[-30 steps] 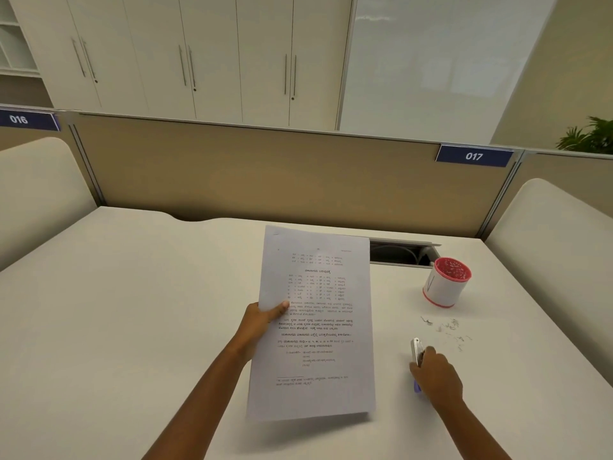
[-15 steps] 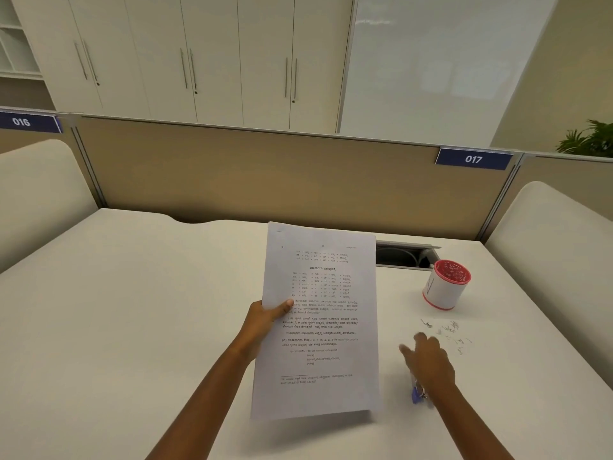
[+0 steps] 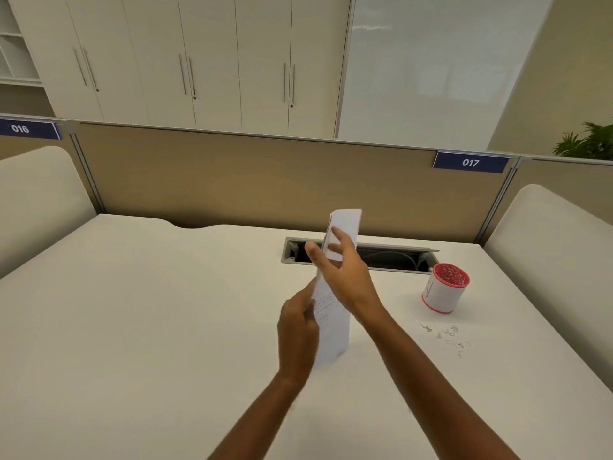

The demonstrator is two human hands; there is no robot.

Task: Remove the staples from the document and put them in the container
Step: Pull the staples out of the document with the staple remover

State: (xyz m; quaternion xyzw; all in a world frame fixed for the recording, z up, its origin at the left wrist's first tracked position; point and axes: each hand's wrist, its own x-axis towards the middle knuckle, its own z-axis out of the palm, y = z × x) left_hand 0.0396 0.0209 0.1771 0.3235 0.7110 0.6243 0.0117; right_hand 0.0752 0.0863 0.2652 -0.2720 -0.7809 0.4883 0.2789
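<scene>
Head-worn camera looks forward and down, close over the desk (image 3: 139, 327).

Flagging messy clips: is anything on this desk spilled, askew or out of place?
Yes. Loose staples lie scattered on the desk on the near side of the container, not in it. The desk's cable hatch stands open. Nothing else stands out.

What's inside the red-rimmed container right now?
The container shows a red top speckled with pale bits, too small to identify. Anything deeper is hidden by its wall. Loose staples lie on the desk near it.
</scene>
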